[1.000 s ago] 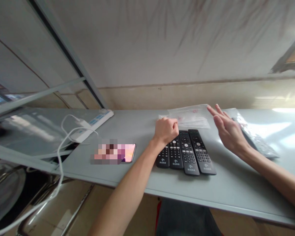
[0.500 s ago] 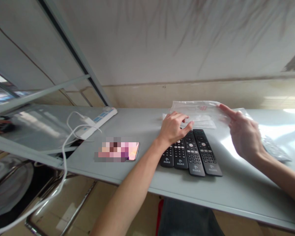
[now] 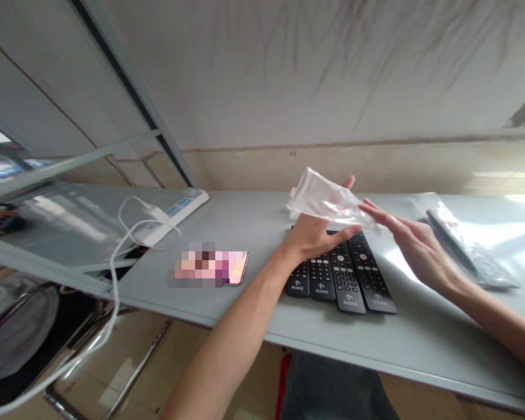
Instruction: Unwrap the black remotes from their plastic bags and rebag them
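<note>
Four... several black remotes (image 3: pixel 349 280) lie side by side on the grey table (image 3: pixel 420 332). Above their far ends is my left hand (image 3: pixel 312 236), its thumb stretched out and its other fingers partly behind a clear plastic bag (image 3: pixel 321 195). My right hand (image 3: pixel 420 248) has its fingers extended, with the fingertips at the bag's right end. The bag is raised between both hands. How firmly either hand grips it is hard to see.
At the right lies another clear bag (image 3: pixel 494 271) with a dark remote (image 3: pixel 452 242) in it. A phone (image 3: pixel 238 268) and a white power strip (image 3: pixel 177 216) with cables are on the left. A metal-framed chair stands below the table.
My right hand has moved left, towards my left hand. The bag has shifted and bunched, now covering part of my left hand's fingers. The remote at the right has come into view.
</note>
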Tool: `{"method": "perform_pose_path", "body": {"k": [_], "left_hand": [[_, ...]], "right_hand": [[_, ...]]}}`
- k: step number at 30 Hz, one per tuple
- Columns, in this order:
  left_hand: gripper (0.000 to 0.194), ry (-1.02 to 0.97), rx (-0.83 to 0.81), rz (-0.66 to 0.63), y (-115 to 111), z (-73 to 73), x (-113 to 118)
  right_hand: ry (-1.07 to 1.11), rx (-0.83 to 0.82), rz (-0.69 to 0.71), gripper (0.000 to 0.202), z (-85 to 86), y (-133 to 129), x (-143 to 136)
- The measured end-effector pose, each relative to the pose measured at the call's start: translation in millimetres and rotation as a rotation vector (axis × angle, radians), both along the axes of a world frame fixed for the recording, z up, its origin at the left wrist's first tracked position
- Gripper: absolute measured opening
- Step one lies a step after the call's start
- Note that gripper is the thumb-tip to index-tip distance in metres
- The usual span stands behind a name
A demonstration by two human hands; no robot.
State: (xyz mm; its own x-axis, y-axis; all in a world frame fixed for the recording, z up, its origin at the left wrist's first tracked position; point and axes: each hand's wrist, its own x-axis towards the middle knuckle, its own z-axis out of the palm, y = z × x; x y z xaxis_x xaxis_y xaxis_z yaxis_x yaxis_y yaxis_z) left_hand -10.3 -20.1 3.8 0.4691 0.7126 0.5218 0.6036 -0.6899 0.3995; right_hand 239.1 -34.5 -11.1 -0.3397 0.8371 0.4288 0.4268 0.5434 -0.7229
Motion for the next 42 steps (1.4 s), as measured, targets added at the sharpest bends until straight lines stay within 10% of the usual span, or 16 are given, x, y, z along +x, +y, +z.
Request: {"method": "perform_pose_path", "body": {"k": [15, 32, 42], "left_hand": [[0.061, 0.223, 0.205, 0.362, 13, 2.0, -18], [0.042, 0.353, 0.268, 0.051, 15, -11.0, -2], [0.03, 0.162, 0.24, 0.111, 17, -15.4, -5]], "right_hand": [[0.25, -0.163, 0.084, 0.072, 1.1, -5, -13], [0.257, -0.221, 0.056, 0.063, -6.7, 2, -10], [0.206, -0.018, -0.026, 0.043, -4.1, -2, -6]]}}
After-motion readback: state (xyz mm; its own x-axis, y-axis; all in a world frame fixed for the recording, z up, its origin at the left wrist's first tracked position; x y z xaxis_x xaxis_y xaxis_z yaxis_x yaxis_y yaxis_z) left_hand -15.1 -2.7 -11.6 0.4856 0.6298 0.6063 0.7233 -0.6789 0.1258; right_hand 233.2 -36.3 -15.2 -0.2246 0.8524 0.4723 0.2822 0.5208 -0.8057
